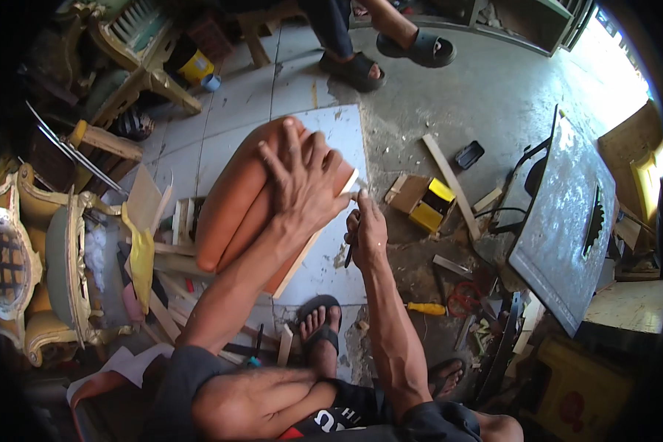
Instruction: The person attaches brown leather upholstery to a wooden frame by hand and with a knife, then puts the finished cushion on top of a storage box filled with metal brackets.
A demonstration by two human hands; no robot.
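My left hand (pixel 302 184) lies spread over a folded-looking orange padded piece (pixel 232 214), its fingers pressing on the upholstery and its thumb reaching to the right side. A pale wooden strip (pixel 296 271) runs along that piece's right edge. Just right of this edge my right hand (pixel 367 228) is closed on a thin, dark-handled tool (pixel 348 254); its tip is too small to make out clearly, close beside my left thumb.
A tilted metal saw table (pixel 560 243) stands right, near a yellow box (pixel 432 206), wooden offcuts (pixel 449 177) and a yellow-handled tool (pixel 426 308). Ornate chair frames (pixel 74 272) crowd the left. Another person's sandaled feet (pixel 350 74) are at the top, my own foot (pixel 320 331) below.
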